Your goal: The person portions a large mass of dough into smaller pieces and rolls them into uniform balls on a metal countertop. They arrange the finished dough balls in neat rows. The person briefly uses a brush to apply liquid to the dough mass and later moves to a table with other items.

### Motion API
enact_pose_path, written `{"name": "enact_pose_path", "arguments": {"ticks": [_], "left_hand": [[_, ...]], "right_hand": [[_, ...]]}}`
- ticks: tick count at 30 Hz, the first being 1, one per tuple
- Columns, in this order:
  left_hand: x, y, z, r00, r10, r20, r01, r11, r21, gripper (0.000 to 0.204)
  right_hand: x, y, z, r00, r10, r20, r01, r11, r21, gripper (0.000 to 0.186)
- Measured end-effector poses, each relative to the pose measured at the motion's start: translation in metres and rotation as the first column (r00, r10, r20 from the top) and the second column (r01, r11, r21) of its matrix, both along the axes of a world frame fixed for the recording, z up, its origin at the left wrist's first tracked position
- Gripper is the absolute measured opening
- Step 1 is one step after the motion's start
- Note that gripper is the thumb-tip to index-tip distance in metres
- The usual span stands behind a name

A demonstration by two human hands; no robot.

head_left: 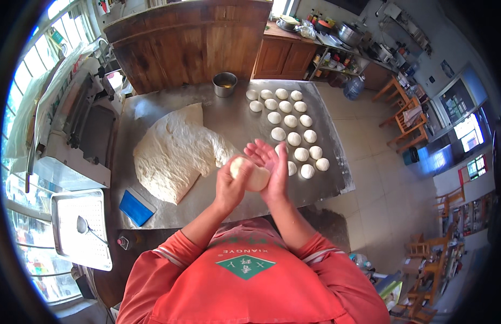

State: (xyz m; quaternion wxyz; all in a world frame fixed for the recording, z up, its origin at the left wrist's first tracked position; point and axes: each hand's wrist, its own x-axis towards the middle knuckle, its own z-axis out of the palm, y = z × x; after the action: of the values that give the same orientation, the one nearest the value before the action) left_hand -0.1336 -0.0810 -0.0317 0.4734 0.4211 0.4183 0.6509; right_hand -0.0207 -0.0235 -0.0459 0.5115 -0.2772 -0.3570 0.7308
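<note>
Above the front of the metal table, my left hand [231, 184] is closed round a soft, pale piece of dough [256, 180]. Its top bulges out by the thumb. My right hand [275, 171] is palm up against the dough's right side, fingers stretched out. To the left lies a large slab of dough [172, 148], and its narrow tail reaches toward my left hand. Whether the tail joins the held piece, I cannot tell. Several round dough balls [290, 121] sit in rough rows at the right, a few partly hidden behind my right hand.
A blue-bladed dough scraper [136, 208] lies at the table's front left. At the back stands a metal pot [224, 85], before a wooden partition [180, 48]. A machine [80, 129] and a perforated tray [61, 216] with a ladle [83, 225] are at the left.
</note>
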Motion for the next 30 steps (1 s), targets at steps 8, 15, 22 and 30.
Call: {"name": "enact_pose_path", "arguments": {"ticks": [8,15,22,30], "left_hand": [[-0.009,0.001,0.006,0.733,0.044,-0.679,0.182,0.949,0.259,0.055],[0.023,0.017,0.029,0.925,0.093,-0.367,0.012,0.962,0.273,0.072],[0.011,0.057,0.03,0.761,0.213,-0.613,0.001,0.944,0.329,0.074],[0.011,0.059,-0.011,0.802,0.104,-0.588,-0.049,0.993,0.109,0.039]], "right_hand": [[0.006,-0.007,0.002,0.907,-0.076,0.415,0.021,0.991,0.134,0.045],[-0.001,0.009,0.046,0.944,-0.218,0.248,-0.046,0.657,0.752,0.056],[0.014,0.013,0.019,0.927,0.01,0.374,-0.219,0.824,0.523,0.062],[0.023,0.068,0.022,0.982,0.119,-0.144,-0.164,0.916,-0.367,0.08]]}}
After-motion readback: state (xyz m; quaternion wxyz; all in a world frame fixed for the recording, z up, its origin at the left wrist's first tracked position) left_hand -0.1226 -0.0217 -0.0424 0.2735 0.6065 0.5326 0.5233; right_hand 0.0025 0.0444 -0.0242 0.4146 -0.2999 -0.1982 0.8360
